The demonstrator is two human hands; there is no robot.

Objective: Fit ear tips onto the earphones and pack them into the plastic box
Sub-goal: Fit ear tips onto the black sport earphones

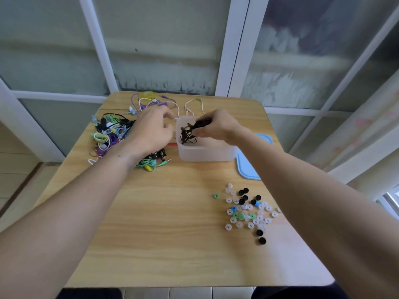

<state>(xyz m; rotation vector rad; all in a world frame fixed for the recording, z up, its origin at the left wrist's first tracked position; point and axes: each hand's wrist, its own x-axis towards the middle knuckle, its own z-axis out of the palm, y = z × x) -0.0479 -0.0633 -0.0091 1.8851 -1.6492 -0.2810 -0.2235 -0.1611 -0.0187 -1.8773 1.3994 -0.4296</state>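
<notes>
Black earphones (190,132) pinched by right hand (218,128) over translucent plastic box (205,152), left hand (151,130) loosely curled, holding nothing visible, beside box rim.

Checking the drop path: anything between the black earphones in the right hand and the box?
Nothing visible. The right hand holds the black earphones over the open box; its lid lies beside it. The left hand is at the box's left rim, outside.
</notes>
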